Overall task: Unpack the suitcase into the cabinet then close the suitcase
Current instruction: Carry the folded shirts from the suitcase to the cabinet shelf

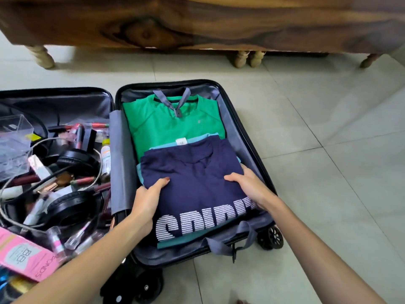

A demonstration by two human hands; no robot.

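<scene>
In the open black hard-shell suitcase [166, 81] on the tiled floor, the left half held black over-ear headphones [72, 207] among loose cosmetics. The left hand [149, 194] gripped the folded navy printed T-shirt [192, 178] at its left edge, thumb on top and fingers tucked beneath. The right hand [247, 183] held the right edge likewise. The shirt lay on a teal garment [175, 243] in the right half, beside a folded green shirt [171, 123]. Lifting both edges evenly and level should keep the fold intact and leave the teal layer behind.
</scene>
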